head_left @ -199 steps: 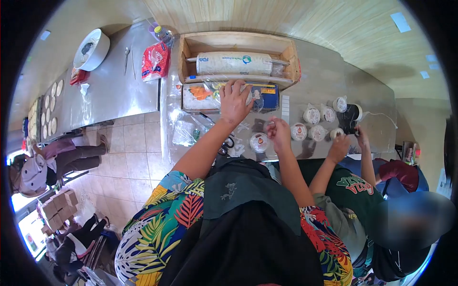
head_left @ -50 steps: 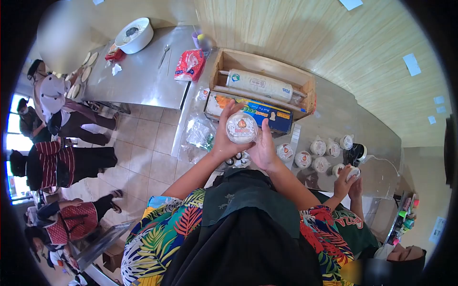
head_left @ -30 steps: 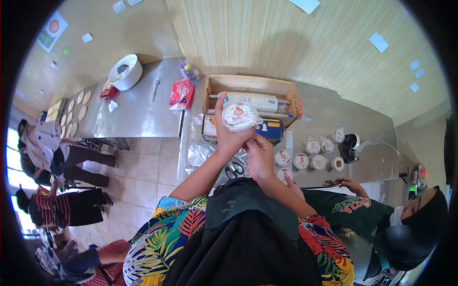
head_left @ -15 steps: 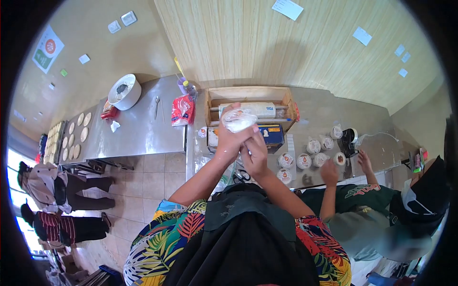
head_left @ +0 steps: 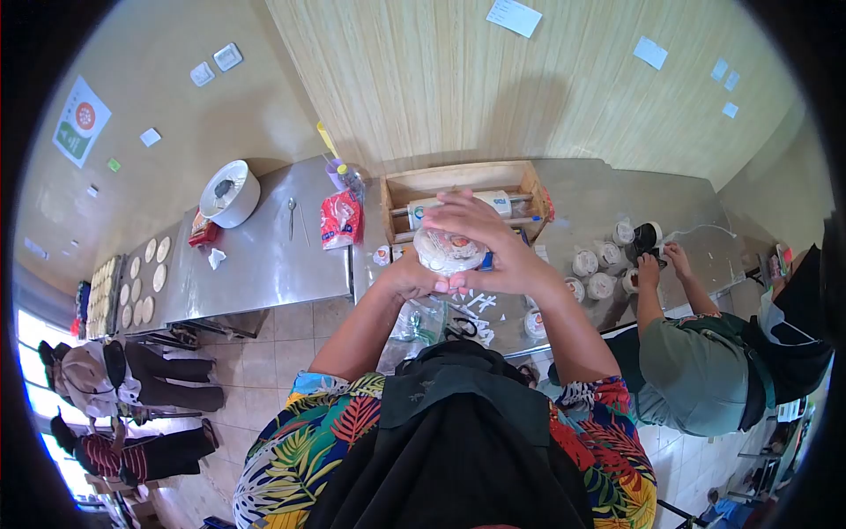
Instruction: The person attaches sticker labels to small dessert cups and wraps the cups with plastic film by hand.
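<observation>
A round white tub [head_left: 445, 254] with an orange label and plastic film around it is held above the counter, its labelled face towards me. My left hand [head_left: 407, 275] grips its left and near side, thumb along the lower edge. My right hand [head_left: 507, 251] curves around the right and far side, fingers reaching over the top and thumb at the near edge. Beyond the tub, a wooden box [head_left: 414, 181] holds a white roll of film [head_left: 502, 204]. Below my hands, black-handled scissors [head_left: 461, 328] lie beside clear plastic and white scraps.
Several similar tubs [head_left: 602, 286] stand at right. There a co-worker's hands [head_left: 661, 263] work near a black device [head_left: 648, 238]. On the left metal table [head_left: 264, 256] are a white bowl [head_left: 238, 198], a spoon [head_left: 291, 216], a red bag [head_left: 339, 220] and flat dough rounds [head_left: 159, 278].
The tub has turned so its label shows. My right hand has moved from below it to its right and far side. The co-worker's hands have come together near the black device.
</observation>
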{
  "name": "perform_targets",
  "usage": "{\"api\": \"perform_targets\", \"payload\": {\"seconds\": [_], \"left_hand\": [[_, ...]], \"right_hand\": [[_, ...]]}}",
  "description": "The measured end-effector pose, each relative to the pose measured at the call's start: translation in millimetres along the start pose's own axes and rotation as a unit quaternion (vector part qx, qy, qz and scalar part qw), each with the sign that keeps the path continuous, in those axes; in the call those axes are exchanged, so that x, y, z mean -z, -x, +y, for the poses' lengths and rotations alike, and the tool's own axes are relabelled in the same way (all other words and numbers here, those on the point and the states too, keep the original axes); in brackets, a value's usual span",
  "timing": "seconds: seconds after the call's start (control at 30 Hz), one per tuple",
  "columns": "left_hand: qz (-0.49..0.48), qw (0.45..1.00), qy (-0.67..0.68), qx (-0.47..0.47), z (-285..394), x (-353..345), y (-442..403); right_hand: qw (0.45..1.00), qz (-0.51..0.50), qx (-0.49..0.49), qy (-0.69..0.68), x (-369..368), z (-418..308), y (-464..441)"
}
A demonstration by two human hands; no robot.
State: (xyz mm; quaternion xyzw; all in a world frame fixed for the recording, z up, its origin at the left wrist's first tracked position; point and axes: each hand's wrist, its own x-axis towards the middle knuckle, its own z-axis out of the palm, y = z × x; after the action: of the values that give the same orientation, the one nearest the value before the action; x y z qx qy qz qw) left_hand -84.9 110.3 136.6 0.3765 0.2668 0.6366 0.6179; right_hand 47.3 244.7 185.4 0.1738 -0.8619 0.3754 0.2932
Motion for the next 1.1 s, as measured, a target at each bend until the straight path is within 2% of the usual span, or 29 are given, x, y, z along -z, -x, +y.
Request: {"api": "perform_targets", "payload": {"seconds": [0.07, 0.1, 0.17, 0.2, 0.23, 0.27, 0.3, 0.37, 0.43, 0.47, 0.5, 0.57, 0.77, 0.9, 0.97, 1.03, 1.1], "left_hand": [[0.009, 1.0, 0.026, -0.002, 1.2, -9.7, -1.8], [-0.028, 0.997, 0.059, -0.029, 0.9, -12.6, -5.2], [-0.068, 0.992, 0.091, -0.058, -7.8, -8.3, -6.9], [0.011, 0.99, 0.125, -0.06, -14.6, -3.6, -5.9], [0.09, 0.981, 0.159, -0.062, -21.5, 2.7, -7.5], [0.076, 0.992, 0.051, -0.087, -27.7, 9.0, -9.6], [0.074, 0.992, 0.054, -0.091, -26.0, -1.0, -11.2], [0.058, 0.956, 0.266, -0.106, -20.2, -31.0, -12.3], [0.076, 0.963, 0.233, -0.113, -32.9, -19.3, -16.9], [0.167, 0.961, 0.194, -0.101, -41.7, -15.2, -21.8], [0.255, 0.951, 0.154, -0.086, -45.3, -15.2, -23.1], [0.245, 0.944, 0.201, -0.088, -49.7, -15.0, -18.8], [0.297, 0.932, 0.189, -0.086, -71.8, -1.4, -14.7], [0.258, 0.928, 0.254, -0.083, -79.8, 14.7, -13.6], [0.216, 0.916, 0.33, -0.075, -86.7, 27.7, -11.5], [0.228, 0.922, 0.305, -0.064, -79.7, 21.8, -9.7], [0.239, 0.929, 0.279, -0.049, -76.3, 20.0, -6.0]], "right_hand": [[1.0, -0.023, -0.02, 0.004, -3.0, -7.6, 2.4], [0.999, -0.027, -0.02, 0.004, -3.9, -8.6, 4.6], [0.998, 0.04, -0.054, -0.008, -10.1, -8.8, 11.9], [0.998, 0.039, -0.053, -0.006, -10.7, -13.0, 13.1], [0.991, 0.088, -0.069, 0.074, -8.3, -14.6, 14.0], [0.975, 0.136, -0.083, 0.155, -6.6, -15.6, 14.3], [0.975, 0.133, -0.082, 0.158, -7.8, -16.3, 14.5], [0.952, 0.09, -0.09, 0.279, -12.8, -15.7, 14.7], [0.943, 0.095, -0.088, 0.307, -28.0, -16.9, 12.2], [0.932, 0.106, -0.083, 0.336, -35.0, -14.6, 11.8], [0.934, 0.099, -0.085, 0.333, -41.7, -9.5, 14.3], [0.938, 0.084, -0.077, 0.326, -52.3, 1.3, 20.9], [0.937, 0.106, -0.045, 0.331, -67.4, 10.2, 36.7], [0.941, 0.108, -0.028, 0.319, -69.0, 11.7, 44.3], [0.942, 0.099, -0.026, 0.321, -68.9, 10.1, 45.8], [0.957, 0.043, -0.057, 0.28, -66.0, 7.4, 44.3], [0.964, 0.049, -0.089, 0.245, -62.8, -1.3, 41.6]]}}
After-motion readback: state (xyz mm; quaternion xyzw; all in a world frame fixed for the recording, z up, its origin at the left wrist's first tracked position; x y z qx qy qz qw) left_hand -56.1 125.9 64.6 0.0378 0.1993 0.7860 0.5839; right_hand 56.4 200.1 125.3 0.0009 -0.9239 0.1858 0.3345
